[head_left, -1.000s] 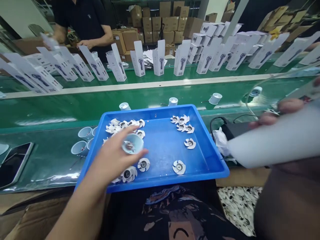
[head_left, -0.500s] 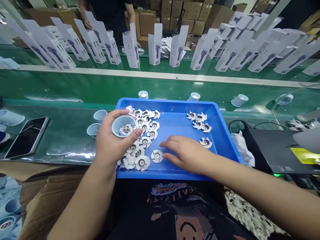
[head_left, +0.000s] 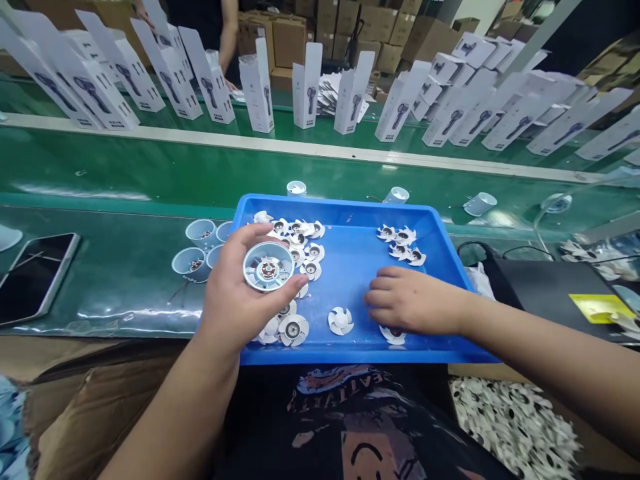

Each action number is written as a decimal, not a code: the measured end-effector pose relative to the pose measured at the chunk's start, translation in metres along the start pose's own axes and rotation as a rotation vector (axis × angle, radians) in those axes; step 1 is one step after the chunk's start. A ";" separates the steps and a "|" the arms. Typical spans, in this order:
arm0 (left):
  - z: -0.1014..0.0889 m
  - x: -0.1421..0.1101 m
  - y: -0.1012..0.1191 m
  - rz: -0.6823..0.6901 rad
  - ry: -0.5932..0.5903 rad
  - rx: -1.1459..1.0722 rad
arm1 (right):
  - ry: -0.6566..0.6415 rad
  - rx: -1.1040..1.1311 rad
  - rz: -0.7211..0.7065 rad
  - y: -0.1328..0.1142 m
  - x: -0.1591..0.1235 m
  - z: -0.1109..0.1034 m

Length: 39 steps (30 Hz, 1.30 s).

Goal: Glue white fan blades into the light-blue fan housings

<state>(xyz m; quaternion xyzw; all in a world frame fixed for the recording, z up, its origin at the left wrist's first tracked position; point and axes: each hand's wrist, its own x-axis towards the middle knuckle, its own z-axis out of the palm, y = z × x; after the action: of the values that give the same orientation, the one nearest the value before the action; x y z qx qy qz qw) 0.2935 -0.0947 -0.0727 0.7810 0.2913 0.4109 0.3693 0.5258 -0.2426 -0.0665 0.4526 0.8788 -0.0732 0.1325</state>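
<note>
My left hand (head_left: 235,287) is closed around a light blue round fan housing (head_left: 269,267), its open end facing me and a small motor with copper-coloured windings inside. Over the right part of a blue tray (head_left: 345,357), my right hand (head_left: 415,303) has its fingers curled inward. A white fan impeller (head_left: 393,335) shows partly beneath that hand; whether the fingers grip it is hidden. Another impeller (head_left: 341,321) lies smooth side up between my hands. More impellers (head_left: 294,330) crowd the tray's left side, and a small group (head_left: 401,244) lies at its back right.
Several blue housings (head_left: 190,265) stand left of the tray, and others (head_left: 480,203) are behind it. A phone (head_left: 37,277) lies at far left, a black device (head_left: 530,293) at right. Open white boxes (head_left: 306,93) line the back, where a person (head_left: 200,33) stands.
My right hand has moved right and its fingers have curled. An impeller now shows beneath it, and the one between my hands appears smooth side up. My left hand still holds the housing.
</note>
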 end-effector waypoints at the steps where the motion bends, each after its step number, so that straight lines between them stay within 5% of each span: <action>1: 0.001 0.001 0.000 0.006 -0.007 0.013 | 0.007 0.013 0.057 -0.003 0.002 -0.001; 8: 0.005 0.004 -0.006 -0.033 -0.070 0.166 | -0.023 0.175 0.268 -0.031 0.051 0.004; 12: 0.004 0.004 -0.004 -0.054 -0.098 0.207 | 0.050 0.321 0.448 -0.034 0.056 0.002; 17: 0.001 0.002 0.001 0.056 -0.197 0.198 | 0.354 0.803 0.596 -0.030 0.033 -0.014; 22: 0.001 -0.002 0.009 0.294 -0.387 0.150 | 0.665 1.435 0.514 -0.037 0.024 -0.019; 26: 0.009 -0.009 0.018 0.366 -0.397 0.213 | 0.821 1.646 0.466 -0.045 0.027 -0.016; 28: 0.014 -0.012 0.022 0.388 -0.388 0.246 | 0.903 1.570 0.461 -0.050 0.023 -0.020; 33: 0.024 -0.019 0.033 0.483 -0.328 0.299 | 0.946 0.760 0.433 -0.059 0.014 -0.033; 39: 0.030 -0.026 0.043 0.541 -0.211 0.353 | 0.979 0.711 0.422 -0.057 0.026 -0.029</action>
<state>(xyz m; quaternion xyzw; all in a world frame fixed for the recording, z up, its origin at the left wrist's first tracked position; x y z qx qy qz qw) 0.3132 -0.1485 -0.0601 0.9201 0.1001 0.3541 0.1343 0.4607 -0.2484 -0.0462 0.6131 0.6519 -0.1173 -0.4306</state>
